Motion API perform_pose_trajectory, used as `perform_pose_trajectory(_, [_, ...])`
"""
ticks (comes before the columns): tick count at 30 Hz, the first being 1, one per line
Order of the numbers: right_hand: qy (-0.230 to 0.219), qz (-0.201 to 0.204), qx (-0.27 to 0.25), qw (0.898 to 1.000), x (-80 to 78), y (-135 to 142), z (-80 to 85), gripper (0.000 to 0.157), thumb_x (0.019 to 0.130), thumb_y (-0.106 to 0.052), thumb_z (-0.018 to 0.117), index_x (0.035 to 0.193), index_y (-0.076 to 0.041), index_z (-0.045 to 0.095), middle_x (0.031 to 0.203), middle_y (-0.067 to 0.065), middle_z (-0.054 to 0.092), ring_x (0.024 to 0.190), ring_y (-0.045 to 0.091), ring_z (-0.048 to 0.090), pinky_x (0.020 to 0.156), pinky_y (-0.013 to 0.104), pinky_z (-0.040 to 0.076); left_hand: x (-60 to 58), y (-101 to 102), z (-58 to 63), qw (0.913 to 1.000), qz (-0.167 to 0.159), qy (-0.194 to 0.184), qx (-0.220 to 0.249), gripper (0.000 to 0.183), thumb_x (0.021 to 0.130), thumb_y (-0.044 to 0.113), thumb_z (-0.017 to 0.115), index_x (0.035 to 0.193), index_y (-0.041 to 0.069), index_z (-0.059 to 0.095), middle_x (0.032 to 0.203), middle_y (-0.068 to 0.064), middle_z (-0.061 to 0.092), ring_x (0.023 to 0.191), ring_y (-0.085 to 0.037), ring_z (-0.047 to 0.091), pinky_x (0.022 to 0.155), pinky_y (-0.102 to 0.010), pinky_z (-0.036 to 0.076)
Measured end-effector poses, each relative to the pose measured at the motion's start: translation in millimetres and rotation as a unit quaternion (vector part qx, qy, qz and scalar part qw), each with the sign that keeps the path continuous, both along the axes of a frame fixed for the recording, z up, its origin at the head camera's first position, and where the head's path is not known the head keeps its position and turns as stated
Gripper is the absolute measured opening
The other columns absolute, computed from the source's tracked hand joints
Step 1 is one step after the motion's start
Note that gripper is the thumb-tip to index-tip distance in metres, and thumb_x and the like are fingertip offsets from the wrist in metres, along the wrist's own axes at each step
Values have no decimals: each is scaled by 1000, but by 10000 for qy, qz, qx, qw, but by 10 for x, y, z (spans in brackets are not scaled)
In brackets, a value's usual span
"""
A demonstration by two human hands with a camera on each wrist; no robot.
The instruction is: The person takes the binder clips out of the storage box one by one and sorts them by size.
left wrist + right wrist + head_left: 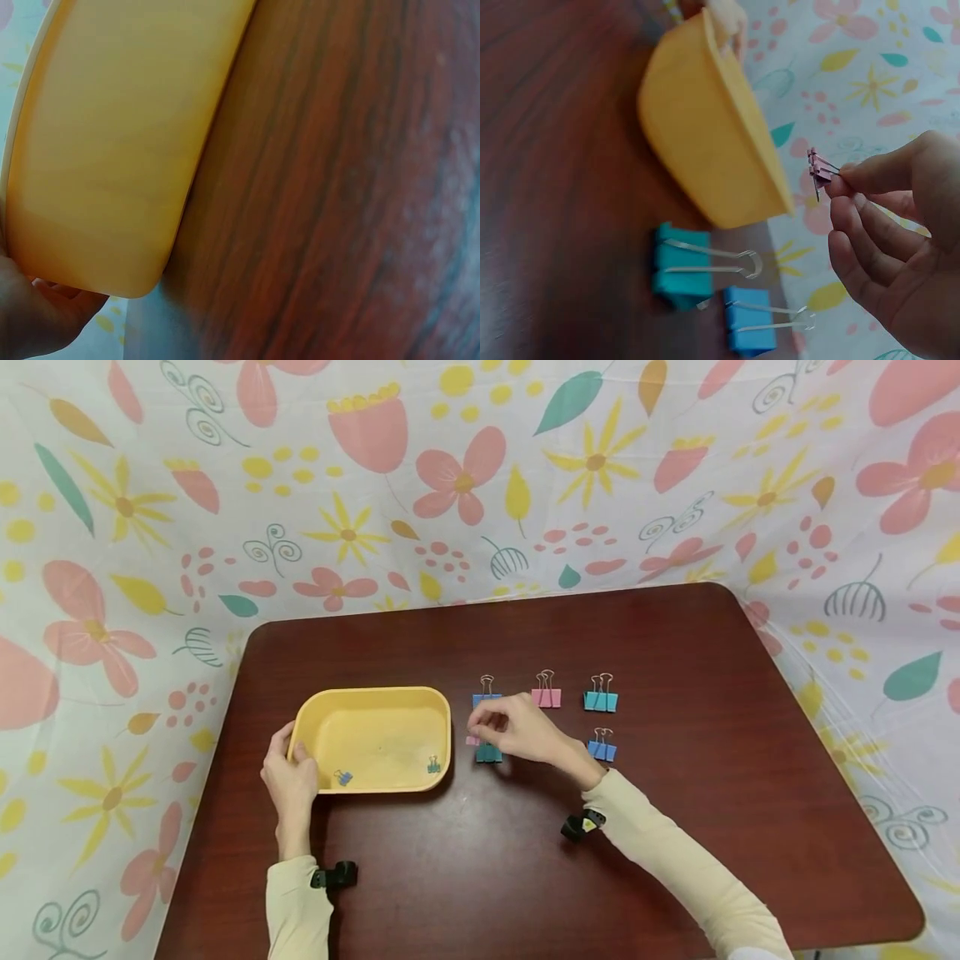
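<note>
My left hand (291,785) grips the left end of a yellow plastic bin (375,693), thumb over the rim. Inside the bin lie a small blue binder clip (344,778) and a small green binder clip (433,767). Between thumb and forefinger my right hand (528,731) pinches a small pink binder clip (820,171) by its wire handle, just right of the bin and raised above the table. Below that hand stands a large teal binder clip (684,264), partly covered in the head view. Behind it is a large blue binder clip (750,321).
Farther right on the brown table (480,877) stand a pink binder clip (546,698), a turquoise binder clip (601,702) and another blue binder clip (602,752). A flower-patterned cloth (465,527) hangs behind the table and along its sides.
</note>
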State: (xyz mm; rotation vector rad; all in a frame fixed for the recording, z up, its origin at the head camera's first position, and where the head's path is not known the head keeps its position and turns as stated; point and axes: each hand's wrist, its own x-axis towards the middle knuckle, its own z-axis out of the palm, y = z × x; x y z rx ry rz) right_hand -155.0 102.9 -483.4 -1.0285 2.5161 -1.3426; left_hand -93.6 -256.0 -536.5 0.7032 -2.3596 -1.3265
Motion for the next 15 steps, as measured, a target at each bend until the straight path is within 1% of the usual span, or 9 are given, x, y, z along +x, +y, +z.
perform_pose_trajectory(6, [-144, 223, 370, 9990, 90, 91, -85, 5, 92, -10, 71, 92, -10, 76, 80, -5, 74, 73, 4, 66, 69, 23, 56, -7, 2, -1, 10000, 1, 7, 3, 40, 102, 2, 47, 139, 7, 59, 135, -23, 64, 117, -41, 63, 92, -54, 51])
perform_pose_trajectory(9, [-186, 280, 458, 9984, 127, 109, -121, 6, 91, -7, 70, 90, -11, 75, 79, -5, 74, 73, 5, 67, 69, 23, 57, -10, 5, 3, 10000, -4, -25, 15, 40, 102, 2, 47, 140, 7, 59, 136, -23, 64, 117, -41, 63, 92, -54, 52])
perform_pose_trajectory(15, [-264, 510, 658, 9962, 213, 125, -215, 10, 89, -4, 72, 87, -14, 75, 78, -6, 72, 71, 1, 64, 68, 20, 56, 0, 6, 9, 10000, 35, -68, -4, 40, 102, 2, 47, 140, 8, 59, 136, -23, 64, 117, -41, 63, 92, -53, 52])
